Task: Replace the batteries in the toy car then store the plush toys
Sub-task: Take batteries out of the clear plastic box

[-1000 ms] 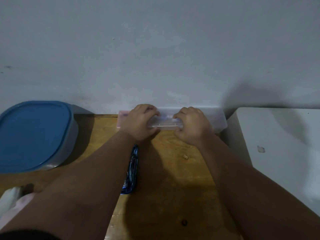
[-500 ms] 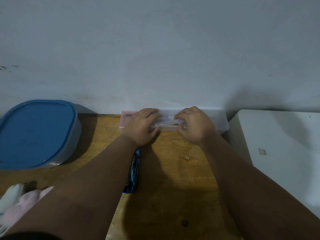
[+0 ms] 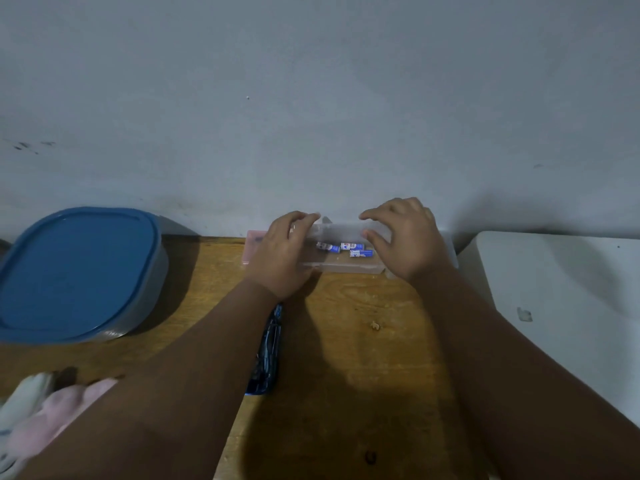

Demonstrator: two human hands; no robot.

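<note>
A long clear plastic box (image 3: 346,266) lies against the wall at the back of the wooden table (image 3: 346,358). Its clear lid (image 3: 341,228) is lifted at the front, and three blue and white batteries (image 3: 346,249) show inside. My left hand (image 3: 282,252) holds the box's left part, fingers on the lid. My right hand (image 3: 405,235) grips the lid's right end. A blue toy car (image 3: 266,351) lies on the table, partly hidden under my left forearm. Pink and white plush toys (image 3: 38,417) sit at the lower left edge.
A grey tub with a blue lid (image 3: 74,271) stands at the left. A white surface (image 3: 568,306) adjoins the table on the right. The grey wall (image 3: 311,116) rises right behind the box. A pink part (image 3: 252,245) shows at the box's left end.
The box's lid has come up from shut, uncovering the batteries. My right hand has shifted right and up with the lid; my left hand stays on the left part.
</note>
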